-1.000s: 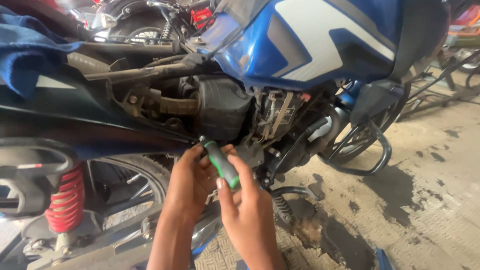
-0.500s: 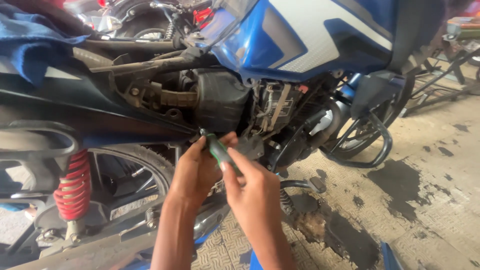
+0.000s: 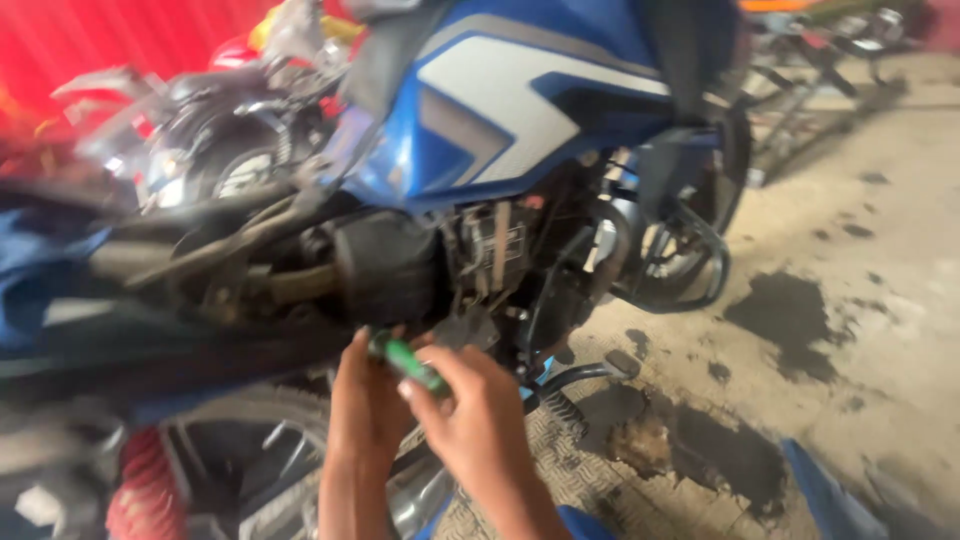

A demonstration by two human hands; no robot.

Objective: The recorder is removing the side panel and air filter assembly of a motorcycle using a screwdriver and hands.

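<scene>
A blue and white motorcycle (image 3: 520, 110) stands close in front of me, its engine and frame exposed below the tank. My right hand (image 3: 480, 420) grips a green-handled screwdriver (image 3: 408, 362) that points up and left toward the underside of the black air box (image 3: 385, 265). My left hand (image 3: 368, 400) is beside the tool's tip, fingers bent against the engine area. The tip itself is hidden behind my fingers. The picture is blurred by motion.
A red rear shock spring (image 3: 145, 495) and the rear wheel (image 3: 250, 470) sit at lower left. Dark oil stains (image 3: 790, 310) mark the concrete floor at right. Other motorcycles (image 3: 230, 150) stand behind, before a red wall. A metal chequer plate (image 3: 560, 470) lies under the bike.
The view has swung right and up and gone blurry. Both hands stay on the screwdriver under the engine, shifted slightly lower in the picture.
</scene>
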